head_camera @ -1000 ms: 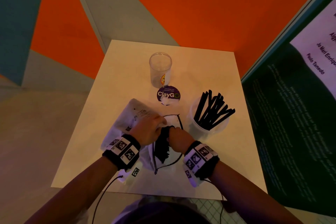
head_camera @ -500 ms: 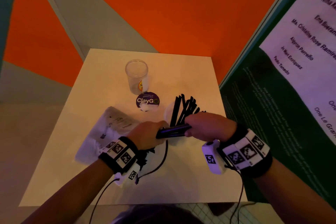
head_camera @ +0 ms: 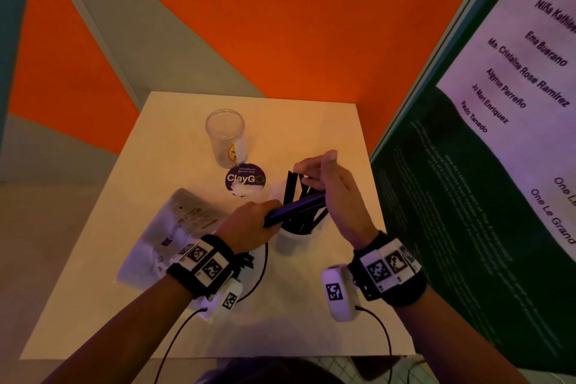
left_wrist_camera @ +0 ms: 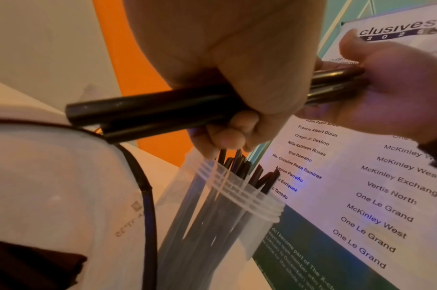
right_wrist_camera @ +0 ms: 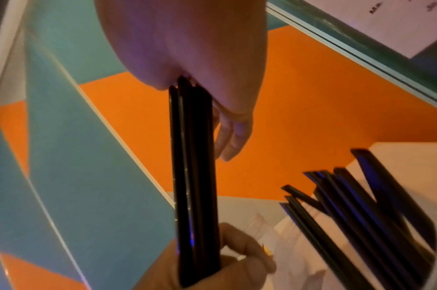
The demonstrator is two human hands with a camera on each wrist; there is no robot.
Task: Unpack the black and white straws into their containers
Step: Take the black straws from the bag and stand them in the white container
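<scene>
Since a second ago the bundle of black straws (head_camera: 296,207) has left the packaging (head_camera: 174,227) and now hangs level over the straw-filled container (head_camera: 293,238). The left hand (head_camera: 252,224) clenches one end; the right hand (head_camera: 332,193) seems to clamp the other (fingers look partly loose). Light, stiff, slick straws: grip mid-bundle so none slide free.

A pale square desk (head_camera: 327,121) carries 2 clear containers (head_camera: 225,137), one with black straws (head_camera: 291,193), a round sticker (head_camera: 245,179) and white packaging (head_camera: 174,227).
</scene>
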